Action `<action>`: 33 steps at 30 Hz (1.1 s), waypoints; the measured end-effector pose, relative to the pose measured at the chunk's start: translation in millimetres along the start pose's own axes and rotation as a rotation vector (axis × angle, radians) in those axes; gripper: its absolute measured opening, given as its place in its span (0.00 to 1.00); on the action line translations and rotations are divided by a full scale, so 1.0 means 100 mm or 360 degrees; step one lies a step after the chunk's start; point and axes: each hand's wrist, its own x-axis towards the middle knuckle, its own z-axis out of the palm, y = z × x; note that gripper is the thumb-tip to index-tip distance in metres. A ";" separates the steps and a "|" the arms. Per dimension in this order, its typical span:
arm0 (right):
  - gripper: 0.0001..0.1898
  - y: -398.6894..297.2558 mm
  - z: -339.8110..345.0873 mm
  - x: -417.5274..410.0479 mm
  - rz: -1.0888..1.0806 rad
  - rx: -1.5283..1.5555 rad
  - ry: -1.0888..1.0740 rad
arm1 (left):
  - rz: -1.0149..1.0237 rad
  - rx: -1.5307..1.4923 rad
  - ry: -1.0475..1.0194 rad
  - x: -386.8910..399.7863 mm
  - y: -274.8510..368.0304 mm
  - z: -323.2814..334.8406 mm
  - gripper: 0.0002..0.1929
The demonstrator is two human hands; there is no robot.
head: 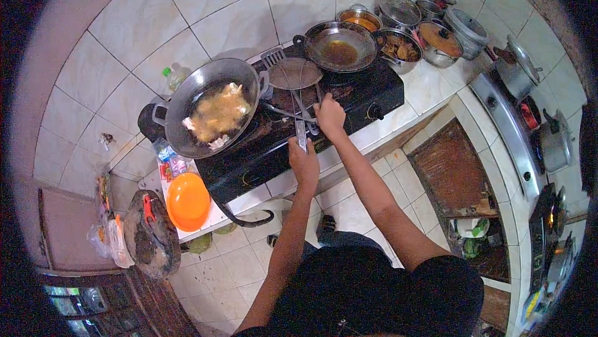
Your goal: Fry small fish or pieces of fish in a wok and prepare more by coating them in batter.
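Observation:
My left hand [304,159] grips the flat handle of a metal strainer [295,74], whose round mesh head lies over the middle of a black gas stove [275,150]. Just right of it, my right hand [331,115] is closed around a thin metal utensil handle, partly hidden by the fingers. A slotted metal turner [274,58] has its head beside the strainer's rim; which hand holds it I cannot tell. On the left burner, a large wok [173,103] contains pale pieces frying in bubbling oil. Behind on the right stands a smaller wok [340,47] with brown liquid.
Several pots, one lidded [440,40], crowd the right corner. An orange plastic basin [188,201] and small packets [177,166] sit at the counter's left end. Beside them is a round wooden board [135,239] with a red-handled tool [149,207]. A black hose [247,223] hangs over the front edge.

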 end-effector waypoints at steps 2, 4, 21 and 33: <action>0.15 -0.02 -0.04 -0.04 0.0049 0.0035 -0.0010 | -0.0059 -0.0046 -0.0051 0.00 0.03 -0.04 0.11; 0.15 0.00 -0.05 -0.06 0.0092 0.0071 -0.0016 | -0.0063 -0.0077 -0.0057 -0.01 0.04 -0.06 0.11; 0.15 0.24 0.22 -0.35 0.0301 0.0858 -0.0051 | -0.0234 -0.0148 -0.0178 -0.28 0.13 -0.31 0.11; 0.39 0.13 -0.26 -0.85 0.0468 0.1153 -0.0242 | -0.0212 -0.0202 -0.0192 -0.46 0.07 -0.54 0.12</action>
